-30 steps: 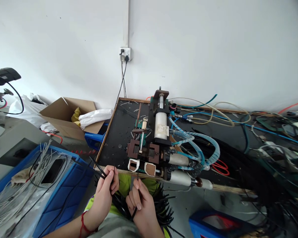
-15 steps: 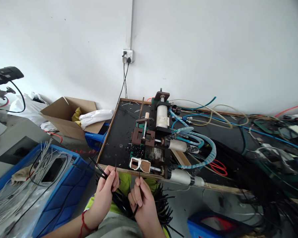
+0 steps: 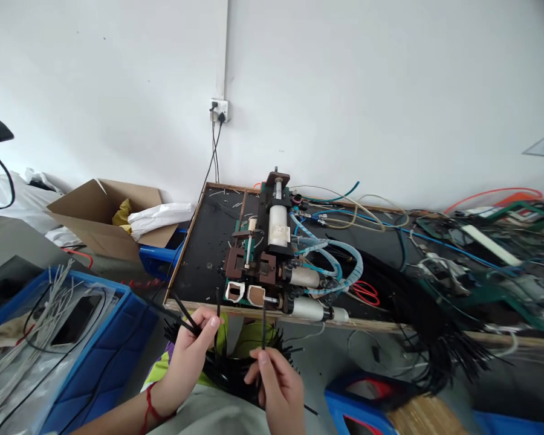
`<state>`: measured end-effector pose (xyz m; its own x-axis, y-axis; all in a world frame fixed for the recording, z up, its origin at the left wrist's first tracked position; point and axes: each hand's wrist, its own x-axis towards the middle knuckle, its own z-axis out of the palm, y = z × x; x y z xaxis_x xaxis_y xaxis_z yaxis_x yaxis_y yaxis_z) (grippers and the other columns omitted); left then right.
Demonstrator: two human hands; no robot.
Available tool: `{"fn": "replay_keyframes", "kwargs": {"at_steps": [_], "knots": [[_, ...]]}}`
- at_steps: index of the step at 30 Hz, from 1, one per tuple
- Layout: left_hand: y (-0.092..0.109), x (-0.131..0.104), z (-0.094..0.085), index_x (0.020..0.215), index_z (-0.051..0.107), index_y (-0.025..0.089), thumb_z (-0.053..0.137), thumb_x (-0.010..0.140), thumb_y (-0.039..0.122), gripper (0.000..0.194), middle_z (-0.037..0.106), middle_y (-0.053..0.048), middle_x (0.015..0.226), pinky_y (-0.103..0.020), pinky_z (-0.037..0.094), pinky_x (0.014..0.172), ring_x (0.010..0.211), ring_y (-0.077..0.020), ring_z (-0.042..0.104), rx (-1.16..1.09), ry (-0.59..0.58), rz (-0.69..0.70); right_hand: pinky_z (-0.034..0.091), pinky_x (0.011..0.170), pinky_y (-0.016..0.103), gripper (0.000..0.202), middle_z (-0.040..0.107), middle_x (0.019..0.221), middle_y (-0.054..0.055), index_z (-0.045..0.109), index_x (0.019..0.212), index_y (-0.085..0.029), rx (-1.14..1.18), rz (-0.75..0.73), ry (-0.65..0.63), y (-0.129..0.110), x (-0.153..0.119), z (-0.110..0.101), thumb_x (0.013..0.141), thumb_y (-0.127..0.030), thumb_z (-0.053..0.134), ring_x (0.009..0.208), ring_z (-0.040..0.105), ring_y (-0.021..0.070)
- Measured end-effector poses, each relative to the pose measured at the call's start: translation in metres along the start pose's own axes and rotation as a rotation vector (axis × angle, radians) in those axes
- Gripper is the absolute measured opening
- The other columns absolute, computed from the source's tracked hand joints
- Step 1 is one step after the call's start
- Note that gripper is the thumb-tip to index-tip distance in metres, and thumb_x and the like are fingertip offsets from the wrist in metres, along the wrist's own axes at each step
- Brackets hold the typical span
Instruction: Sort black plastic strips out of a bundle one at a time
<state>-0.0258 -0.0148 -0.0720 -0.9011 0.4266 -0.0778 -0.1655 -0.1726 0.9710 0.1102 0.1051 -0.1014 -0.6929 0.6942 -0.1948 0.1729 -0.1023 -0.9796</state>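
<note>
My left hand (image 3: 194, 344), with a red string at the wrist, pinches several black cables whose ends stick up from the fingers. To its right, my right hand (image 3: 276, 380) holds one black cable (image 3: 264, 320) upright between thumb and fingers. That cable's tip reaches the front of a pneumatic fixture (image 3: 278, 226) on the bench. At the fixture's front, two white-rimmed clamp blocks (image 3: 255, 295) stand apart. More black cables (image 3: 222, 368) lie across my lap below both hands.
A blue crate (image 3: 104, 350) with pale cables and a phone (image 3: 82, 320) is at left, a cardboard box (image 3: 90, 223) behind it. Hoses (image 3: 356, 266) and a black cable bundle (image 3: 417, 302) lie on the bench's right side. Blue stools (image 3: 344, 399) stand below.
The view has shifted right. The two white-rimmed blocks, together before, are now apart. My right hand and its cable have moved down and away from the fixture; the cable's upper end now shows.
</note>
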Motion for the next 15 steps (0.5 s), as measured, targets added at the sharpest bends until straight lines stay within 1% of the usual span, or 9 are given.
{"fn": "replay_keyframes", "kwargs": {"at_steps": [2, 3, 5, 7, 8, 10, 11, 13, 15], "knots": [[0.001, 0.0, 0.004, 0.077, 0.069, 0.019, 0.072, 0.09, 0.066, 0.049, 0.036, 0.006, 0.06, -0.026, 0.021, 0.05, 0.054, -0.0115, 0.025, 0.002, -0.03, -0.002, 0.031, 0.046, 0.031, 0.052, 0.074, 0.066, 0.01, 0.078, 0.078, -0.025, -0.262, -0.011, 0.124, 0.004, -0.003, -0.039, 0.09, -0.072, 0.06, 0.043, 0.048, 0.0182], [0.001, 0.0, 0.005, 0.076, 0.069, 0.019, 0.072, 0.089, 0.066, 0.049, 0.036, 0.006, 0.059, -0.026, 0.021, 0.05, 0.054, -0.0116, 0.025, 0.005, -0.044, -0.001, 0.032, 0.047, 0.032, 0.049, 0.072, 0.061, 0.011, 0.075, 0.064, -0.027, -0.443, 0.019, 0.165, 0.004, -0.003, -0.059, 0.086, -0.07, 0.066, 0.044, 0.051, 0.0211], [0.002, -0.001, 0.007, 0.075, 0.069, 0.018, 0.074, 0.088, 0.066, 0.049, 0.038, 0.005, 0.059, -0.026, 0.023, 0.051, 0.055, -0.0122, 0.027, 0.013, -0.076, 0.001, 0.03, 0.047, 0.035, 0.051, 0.066, 0.051, 0.013, 0.066, 0.045, -0.031, -0.781, 0.181, 0.188, -0.002, 0.0, -0.095, 0.08, -0.068, 0.07, 0.041, 0.05, 0.0242], [0.001, -0.003, 0.009, 0.073, 0.068, 0.019, 0.075, 0.088, 0.064, 0.048, 0.043, 0.003, 0.061, -0.027, 0.026, 0.053, 0.057, -0.013, 0.031, 0.021, -0.116, -0.001, 0.031, 0.048, 0.037, 0.052, 0.069, 0.056, 0.015, 0.068, 0.046, -0.033, -0.955, 0.245, 0.265, -0.017, 0.004, -0.11, 0.084, -0.067, 0.066, 0.042, 0.05, 0.0255], [0.0, -0.004, 0.01, 0.073, 0.067, 0.019, 0.075, 0.088, 0.063, 0.047, 0.045, 0.003, 0.063, -0.027, 0.028, 0.053, 0.058, -0.0135, 0.033, 0.025, -0.138, -0.004, 0.032, 0.049, 0.037, 0.051, 0.07, 0.058, 0.015, 0.069, 0.048, -0.033, -0.973, 0.204, 0.282, -0.026, 0.005, -0.107, 0.086, -0.067, 0.065, 0.043, 0.05, 0.026], [-0.002, -0.005, 0.012, 0.072, 0.066, 0.019, 0.075, 0.09, 0.059, 0.044, 0.046, 0.002, 0.064, -0.027, 0.029, 0.054, 0.059, -0.014, 0.034, 0.037, -0.181, -0.006, 0.034, 0.052, 0.037, 0.048, 0.069, 0.06, 0.013, 0.071, 0.056, -0.03, -0.86, 0.004, 0.24, -0.047, 0.006, -0.084, 0.09, -0.063, 0.063, 0.05, 0.054, 0.0263], [-0.002, -0.006, 0.013, 0.072, 0.066, 0.019, 0.075, 0.091, 0.057, 0.043, 0.046, 0.002, 0.064, -0.027, 0.029, 0.055, 0.059, -0.014, 0.034, 0.044, -0.202, -0.006, 0.037, 0.055, 0.036, 0.047, 0.069, 0.062, 0.011, 0.072, 0.061, -0.029, -0.734, -0.124, 0.173, -0.057, 0.007, -0.066, 0.094, -0.061, 0.061, 0.055, 0.056, 0.0258], [-0.002, -0.007, 0.015, 0.071, 0.066, 0.019, 0.074, 0.092, 0.055, 0.042, 0.045, 0.003, 0.062, -0.028, 0.028, 0.054, 0.058, -0.0139, 0.033, 0.057, -0.238, 0.001, 0.043, 0.058, 0.033, 0.035, 0.074, 0.079, 0.009, 0.079, 0.089, -0.026, -0.461, -0.28, -0.003, -0.074, 0.009, -0.026, 0.098, -0.054, 0.059, 0.062, 0.059, 0.0235], [0.001, -0.008, 0.014, 0.069, 0.068, 0.018, 0.075, 0.092, 0.053, 0.042, 0.045, 0.003, 0.06, -0.028, 0.027, 0.054, 0.057, -0.0138, 0.032, 0.069, -0.26, 0.015, 0.044, 0.062, 0.031, 0.028, 0.071, 0.086, 0.008, 0.076, 0.093, -0.025, -0.307, -0.365, -0.144, -0.082, 0.011, 0.006, 0.1, -0.047, 0.061, 0.068, 0.06, 0.0218]]}}
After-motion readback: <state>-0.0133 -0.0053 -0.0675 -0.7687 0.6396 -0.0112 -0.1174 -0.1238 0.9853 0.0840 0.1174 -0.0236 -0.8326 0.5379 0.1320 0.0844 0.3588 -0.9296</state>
